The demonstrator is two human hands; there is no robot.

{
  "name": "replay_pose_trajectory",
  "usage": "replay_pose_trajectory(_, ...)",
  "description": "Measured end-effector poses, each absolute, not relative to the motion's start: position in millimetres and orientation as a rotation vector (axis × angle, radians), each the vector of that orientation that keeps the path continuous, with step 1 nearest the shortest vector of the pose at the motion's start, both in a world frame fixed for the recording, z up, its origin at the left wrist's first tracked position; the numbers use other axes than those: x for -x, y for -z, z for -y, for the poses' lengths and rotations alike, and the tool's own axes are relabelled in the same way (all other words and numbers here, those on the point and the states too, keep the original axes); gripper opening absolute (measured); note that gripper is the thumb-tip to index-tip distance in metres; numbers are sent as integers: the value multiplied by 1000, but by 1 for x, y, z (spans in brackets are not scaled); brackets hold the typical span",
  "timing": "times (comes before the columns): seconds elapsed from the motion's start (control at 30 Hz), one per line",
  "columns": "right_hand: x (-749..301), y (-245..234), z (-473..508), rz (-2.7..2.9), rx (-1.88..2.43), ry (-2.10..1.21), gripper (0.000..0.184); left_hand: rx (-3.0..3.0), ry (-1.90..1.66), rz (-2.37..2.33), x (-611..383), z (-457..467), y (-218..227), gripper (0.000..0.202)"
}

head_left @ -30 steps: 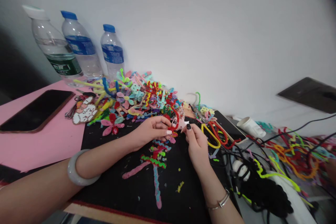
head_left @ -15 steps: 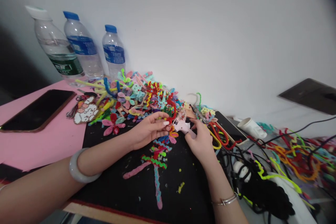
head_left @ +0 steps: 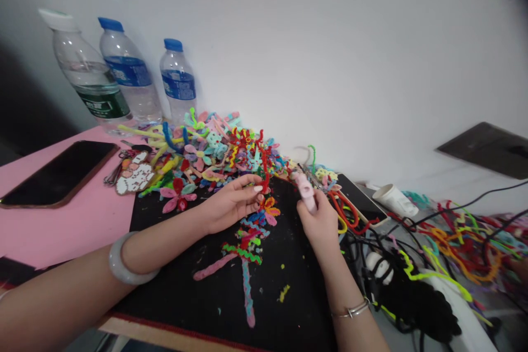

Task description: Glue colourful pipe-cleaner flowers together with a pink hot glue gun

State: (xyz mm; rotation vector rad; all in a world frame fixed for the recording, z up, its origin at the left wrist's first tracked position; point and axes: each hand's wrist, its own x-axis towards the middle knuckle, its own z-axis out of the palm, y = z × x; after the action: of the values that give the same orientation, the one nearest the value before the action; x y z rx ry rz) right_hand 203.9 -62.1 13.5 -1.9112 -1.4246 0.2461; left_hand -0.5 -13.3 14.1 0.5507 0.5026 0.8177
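My left hand (head_left: 236, 203) pinches a red pipe cleaner (head_left: 266, 168) between thumb and fingertips; the stem stands up from the grip. Just below those fingers lies an orange, pink and blue pipe-cleaner flower (head_left: 270, 211). Under it, a multicoloured pipe-cleaner figure (head_left: 243, 253) with two long legs rests on the black mat (head_left: 185, 297). In my right hand (head_left: 322, 228) is a pale pink glue gun (head_left: 306, 186), its front pointing up and away. A gap separates it from the red stem. The palm covers part of its handle.
A heap of colourful pipe-cleaner pieces (head_left: 214, 146) spreads along the wall. Three bottles (head_left: 178, 85), a phone (head_left: 58, 173) and a keychain charm (head_left: 135, 177) are left. To the right are another phone (head_left: 363, 198), a paper cup (head_left: 395, 199), black cables (head_left: 358, 253) and loose stems (head_left: 466, 253).
The glue gun has moved right and away from the red pipe cleaner and turned to point upward. The red stem now stands straighter in my left hand, which has barely moved.
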Motion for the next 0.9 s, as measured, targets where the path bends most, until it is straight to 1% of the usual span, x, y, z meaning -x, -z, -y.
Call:
replay_pose_trajectory(0.1,-208,-12,61,1292,1669,-389,35,-529,-836,-504,1,11,-12,18)
replay_pose_trajectory(0.2,-211,-5,61,1211,1417,-643,37,-532,-858,-487,2,8,-9,17)
replay_pose_trajectory(0.3,-213,0,61,1144,1276,-834,37,-521,-886,-494,1,6,-9,17)
replay_pose_trajectory(0.37,-213,1,62,1110,1248,-871,36,-500,-901,-515,1,4,-9,17)
replay_pose_trajectory(0.6,-212,-4,63,1121,1219,-824,29,-449,-938,-551,0,3,-10,16)
replay_pose_trajectory(0.7,-209,-7,65,1198,1200,-963,23,-456,-939,-558,0,3,-10,15)
replay_pose_trajectory(0.8,-205,-9,67,1230,1182,-1151,27,-467,-933,-572,0,3,-10,15)
replay_pose_trajectory(0.9,-201,-8,68,1179,1207,-1174,29,-480,-921,-576,0,3,-10,15)
